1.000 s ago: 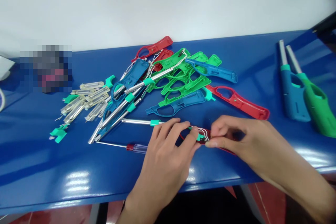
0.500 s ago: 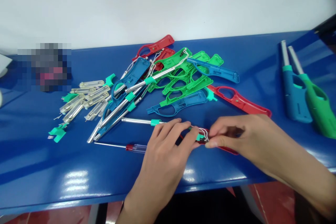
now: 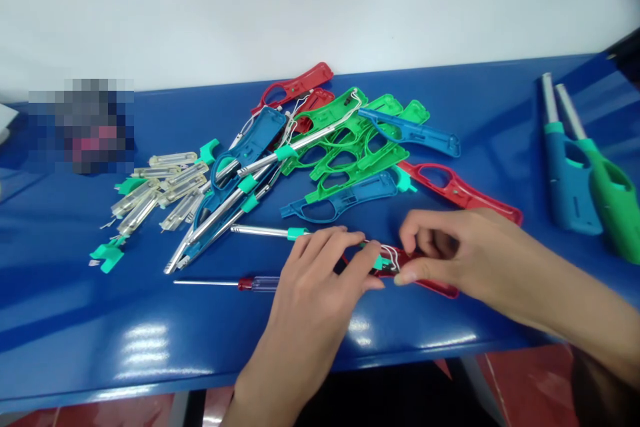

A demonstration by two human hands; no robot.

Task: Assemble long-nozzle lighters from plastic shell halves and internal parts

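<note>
A red lighter casing half (image 3: 435, 285) lies open on the table, with white wires (image 3: 393, 255) and a green trigger piece (image 3: 381, 263) inside it. A metal lighter tube with a green collar (image 3: 297, 233) extends from its left end, partly under my fingers. My left hand (image 3: 315, 280) is closed over the casing's left part, fingers on the far side and thumb near the trigger. My right hand (image 3: 445, 253) is curled around the casing's middle, thumb by the wires, forefinger at the far edge. A screwdriver (image 3: 260, 283) lies left of my left hand, its handle end hidden.
Behind my hands is a pile of green casing halves (image 3: 345, 160), blue and red ones, and metal tubes (image 3: 220, 213). Several clear fuel tanks (image 3: 173, 177) lie left. A blue lighter (image 3: 570, 180) and a green lighter (image 3: 613, 200) lie right. The blue table's (image 3: 210, 340) near edge is close.
My right forefinger has lifted slightly and drawn back from the wires, widening the gap to the thumb. My left hand keeps its place on the casing. The view has shifted slightly.
</note>
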